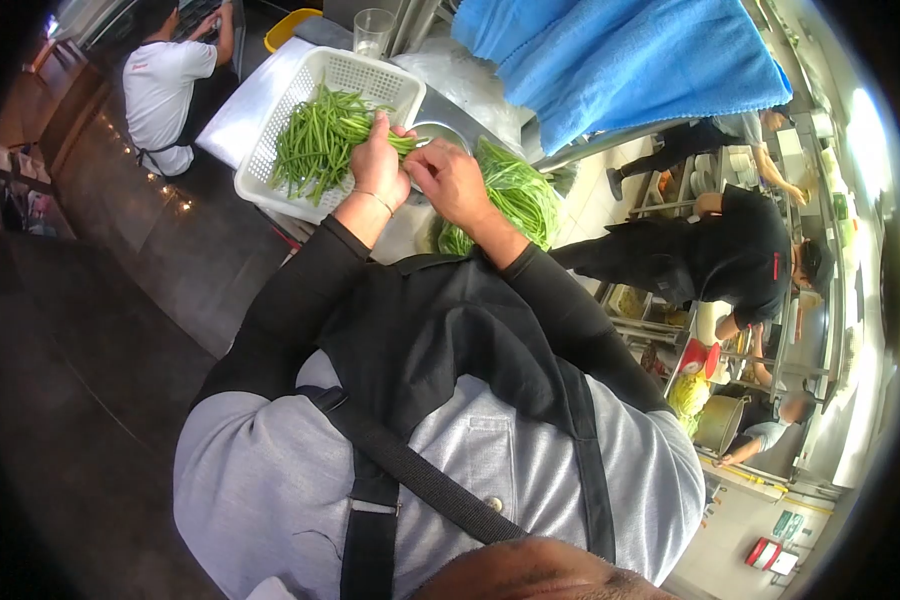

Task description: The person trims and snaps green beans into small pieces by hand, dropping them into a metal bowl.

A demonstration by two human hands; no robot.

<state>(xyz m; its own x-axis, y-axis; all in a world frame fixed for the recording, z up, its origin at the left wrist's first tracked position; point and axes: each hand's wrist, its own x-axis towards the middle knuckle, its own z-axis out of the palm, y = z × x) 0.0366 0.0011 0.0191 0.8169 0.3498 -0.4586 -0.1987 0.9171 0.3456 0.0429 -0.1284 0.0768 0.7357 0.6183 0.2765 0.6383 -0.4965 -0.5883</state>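
Observation:
My left hand [377, 167] is closed around a bunch of green beans [402, 142], its thumb on top, at the right side of a white perforated basket [260, 165]. More loose green beans [315, 145] lie in that basket. My right hand [452, 182] is right beside it, with thumb and fingers pinched at the ends of the held beans. Just right of my right hand is a clear plastic bag [515, 195] full of green beans. Partly hidden behind my hands is a round metal bowl [440, 131].
A drinking glass [373, 32] stands behind the basket. A blue towel [620, 70] hangs at the upper right. One person in a white shirt [165, 95] is at the far left; several people, including one in black [750, 250], are by shelves on the right.

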